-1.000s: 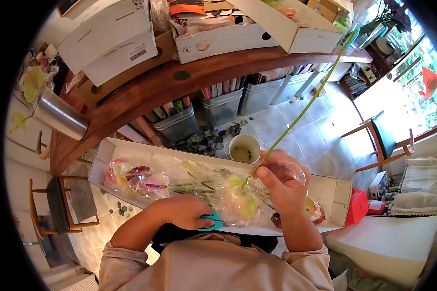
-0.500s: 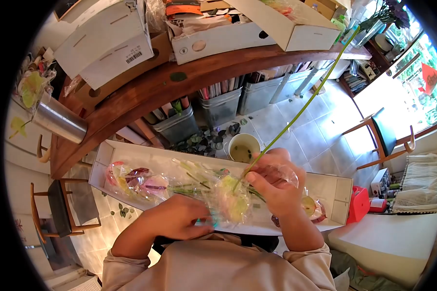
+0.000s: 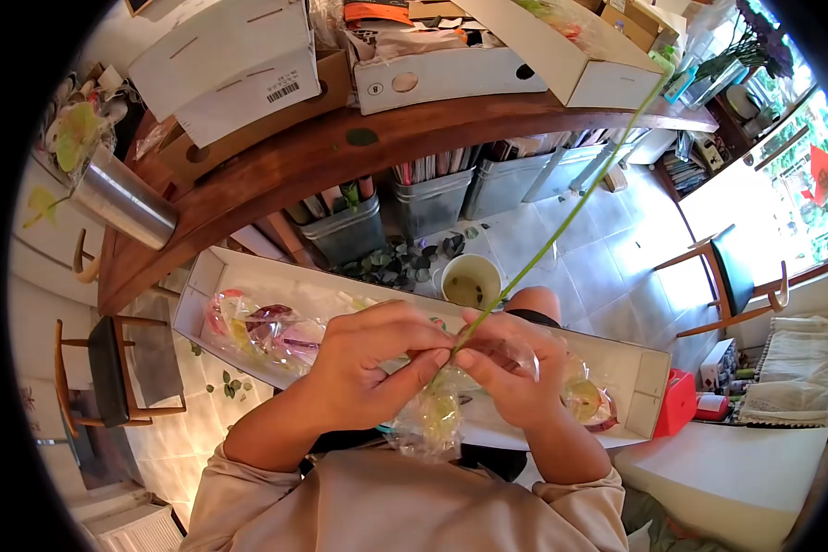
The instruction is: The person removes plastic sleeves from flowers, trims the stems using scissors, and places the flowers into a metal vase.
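Tiled floor and a curved brown wooden counter [image 3: 276, 170] stacked with white cardboard boxes fill the room ahead of you, and a long shallow white cardboard box [image 3: 635, 363] lies across your lap. Your left hand [image 3: 368, 368] and your right hand [image 3: 515, 377] meet over the middle of that box, both pinching the long thin green flower stem [image 3: 561, 225] just where it enters its clear crinkled plastic sleeve [image 3: 428, 419]. The stem's long axis runs from your fingertips up and away to your right, toward the far end of the counter; the wrapped yellow-green head hangs below your grip, toward your chest. Both hands are equally close to the sleeve's mouth, the left thumb and forefinger pressed together on it. More wrapped flowers [image 3: 262, 331] lie at the box's left end, well apart from your hands.
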A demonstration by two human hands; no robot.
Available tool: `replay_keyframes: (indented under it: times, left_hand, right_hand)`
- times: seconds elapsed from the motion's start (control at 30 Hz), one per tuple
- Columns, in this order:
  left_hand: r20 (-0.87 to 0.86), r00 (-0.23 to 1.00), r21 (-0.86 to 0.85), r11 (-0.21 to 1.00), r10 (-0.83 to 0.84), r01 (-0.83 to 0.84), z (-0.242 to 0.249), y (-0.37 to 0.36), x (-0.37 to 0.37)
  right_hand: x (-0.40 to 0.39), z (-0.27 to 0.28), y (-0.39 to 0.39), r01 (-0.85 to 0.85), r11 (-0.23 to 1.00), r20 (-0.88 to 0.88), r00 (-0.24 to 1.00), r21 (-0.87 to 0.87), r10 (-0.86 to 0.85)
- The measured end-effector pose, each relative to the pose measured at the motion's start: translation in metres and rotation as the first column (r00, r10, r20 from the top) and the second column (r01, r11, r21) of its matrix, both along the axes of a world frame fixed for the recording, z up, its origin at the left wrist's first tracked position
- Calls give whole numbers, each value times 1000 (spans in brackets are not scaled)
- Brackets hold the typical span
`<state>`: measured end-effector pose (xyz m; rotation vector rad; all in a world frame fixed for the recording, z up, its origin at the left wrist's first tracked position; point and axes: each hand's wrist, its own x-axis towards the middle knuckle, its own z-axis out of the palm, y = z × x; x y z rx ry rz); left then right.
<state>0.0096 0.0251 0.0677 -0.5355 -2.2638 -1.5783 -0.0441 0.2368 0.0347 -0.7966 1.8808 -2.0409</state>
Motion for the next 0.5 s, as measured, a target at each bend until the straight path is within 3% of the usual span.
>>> replay_keyframes:
  times: [0.1, 0.2, 0.3, 0.4, 0.5]
  left_hand:
    - [97, 994, 76, 996, 47, -54, -2, 1, 3]
    - [140, 988, 73, 995, 60, -70, -3, -1, 5]
    - [88, 990, 19, 993, 111, -113, -1, 1, 6]
    - [-84, 989, -98, 987, 120, -128, 1, 4, 2]
    - [-232, 966, -190, 969, 112, -158, 4, 3, -1]
  right_hand:
    - [5, 4, -10, 98, 995, 200, 976, -27, -90]
    - [5, -5, -11, 296, 955, 251, 926, -22, -282]
    - [6, -14, -12, 410, 870, -141, 878, -272, -458]
    - [-9, 9, -3, 181, 983, -646, 752, 10, -132]
    - [4, 2, -1, 150, 988, -294, 946, 26, -135]
